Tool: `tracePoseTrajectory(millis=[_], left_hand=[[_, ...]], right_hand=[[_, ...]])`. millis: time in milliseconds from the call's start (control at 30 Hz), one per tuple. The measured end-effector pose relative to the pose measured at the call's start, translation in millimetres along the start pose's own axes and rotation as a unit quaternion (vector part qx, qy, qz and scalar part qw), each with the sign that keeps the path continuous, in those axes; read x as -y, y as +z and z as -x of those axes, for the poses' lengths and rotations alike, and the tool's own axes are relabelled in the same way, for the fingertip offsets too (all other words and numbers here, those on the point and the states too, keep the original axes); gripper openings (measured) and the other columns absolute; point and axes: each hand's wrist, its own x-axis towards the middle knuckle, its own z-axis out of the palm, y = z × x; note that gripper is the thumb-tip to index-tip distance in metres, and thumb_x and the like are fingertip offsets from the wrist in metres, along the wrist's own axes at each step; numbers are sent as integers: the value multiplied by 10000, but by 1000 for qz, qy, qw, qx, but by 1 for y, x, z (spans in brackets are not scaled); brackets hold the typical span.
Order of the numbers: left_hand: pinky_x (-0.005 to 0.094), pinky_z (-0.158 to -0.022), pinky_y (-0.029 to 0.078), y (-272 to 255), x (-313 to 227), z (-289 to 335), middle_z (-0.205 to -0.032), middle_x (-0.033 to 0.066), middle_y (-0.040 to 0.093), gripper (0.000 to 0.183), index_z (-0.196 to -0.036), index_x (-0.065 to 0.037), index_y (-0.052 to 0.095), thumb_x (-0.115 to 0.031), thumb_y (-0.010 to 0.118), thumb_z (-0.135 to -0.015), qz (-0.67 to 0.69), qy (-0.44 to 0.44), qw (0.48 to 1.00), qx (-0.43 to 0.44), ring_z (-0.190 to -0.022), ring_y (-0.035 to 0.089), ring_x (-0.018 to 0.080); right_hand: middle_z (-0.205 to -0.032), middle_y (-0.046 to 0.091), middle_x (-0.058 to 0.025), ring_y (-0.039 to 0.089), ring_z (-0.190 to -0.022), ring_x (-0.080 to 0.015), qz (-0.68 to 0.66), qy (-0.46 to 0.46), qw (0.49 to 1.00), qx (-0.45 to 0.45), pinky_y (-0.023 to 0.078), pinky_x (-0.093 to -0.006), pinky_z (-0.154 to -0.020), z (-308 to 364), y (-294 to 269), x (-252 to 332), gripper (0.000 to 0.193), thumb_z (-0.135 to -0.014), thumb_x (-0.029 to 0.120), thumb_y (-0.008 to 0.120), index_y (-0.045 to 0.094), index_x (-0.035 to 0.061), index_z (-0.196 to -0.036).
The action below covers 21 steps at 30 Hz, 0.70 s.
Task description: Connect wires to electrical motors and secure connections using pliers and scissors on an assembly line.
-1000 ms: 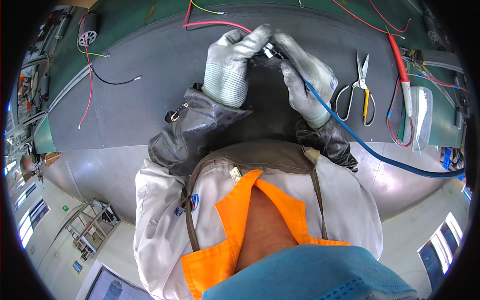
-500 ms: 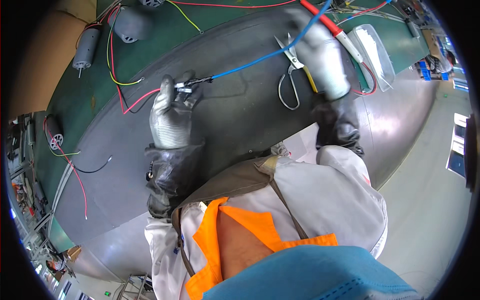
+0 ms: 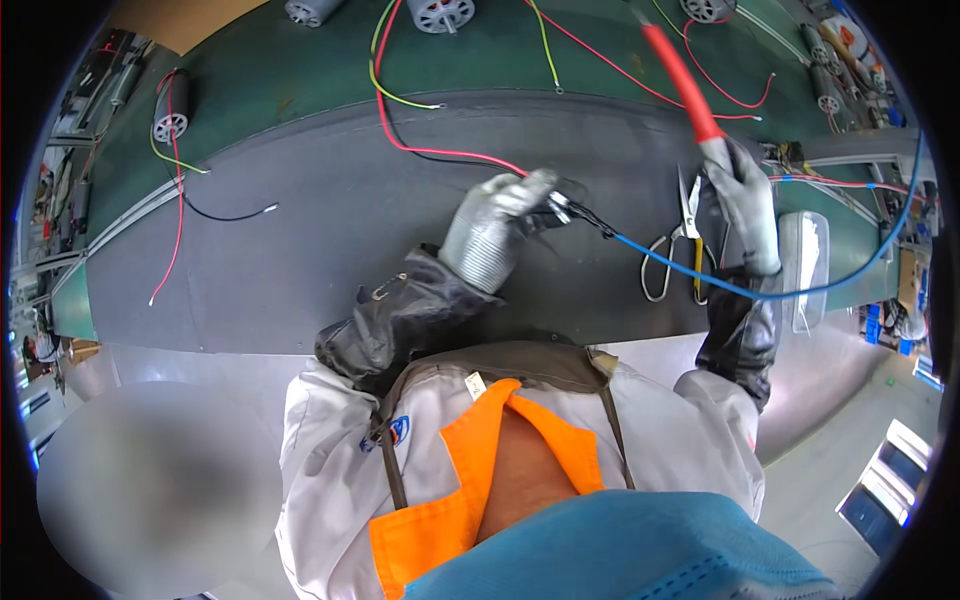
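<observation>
My left hand (image 3: 500, 215), in a pale glove, is closed around the joined ends of a red wire (image 3: 470, 155) and a black wire. A small metal clip-like end (image 3: 560, 207) pokes out beside its fingers. From there, behind a black wrapped section, a blue cable (image 3: 690, 271) curves across to the right. My right hand (image 3: 748, 205), also gloved, grips a stick-shaped probe (image 3: 685, 85) with a long red shaft and thin tip, held up and angled away from me. Scissors (image 3: 688, 222) with a yellow handle part lie on the dark mat, left of this hand.
Grey cylindrical motors (image 3: 442, 14) with loose wires stand along the far side. Another motor (image 3: 172, 115) lies at the left. A clear plastic box (image 3: 806, 265) holding white strips sits right of my right hand. Under the work lies a black mat (image 3: 300, 260) on a green table top.
My right hand has gone from a blurred, empty-looking reach above the scissors to gripping the probe, now lifted. The view has turned; my left hand still holds the wire ends.
</observation>
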Motion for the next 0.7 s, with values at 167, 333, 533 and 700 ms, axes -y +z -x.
tracePoseTrajectory(millis=[167,333,533,700], left_hand=[[251,-799,501,12,-12,0,-953,58,705,319,-1110,44,633,-255,626,-997,337,-225,914,-20,-861,647,99],[239,-777,487,10,-14,1,-924,49,700,319,-1074,35,650,-272,638,-989,323,-208,923,-22,-838,624,83],[244,-776,473,7,-1,-4,-882,22,669,341,-1028,21,660,-315,649,-974,306,-246,920,5,-823,599,75],[267,-779,490,5,-5,-1,-914,26,676,238,-1063,15,661,-202,582,-1005,438,-256,860,48,-839,622,92]], right_hand=[[-1097,674,-82,646,-838,-83,-108,3,975,196,550,-235,-710,-69,47,49,474,-979,169,596,519,-75,-1377],[-1129,664,-89,660,-835,-91,-227,-53,903,361,582,-244,-733,-106,77,68,484,-995,222,563,511,-66,-1381],[-1084,690,-90,665,-870,-111,-168,-54,922,344,573,-245,-765,-146,98,64,418,-910,77,618,594,-63,-1303],[-1033,736,-129,685,-854,-135,131,-398,892,172,553,-280,-788,-133,95,69,283,-802,113,739,747,-2,-1061]])
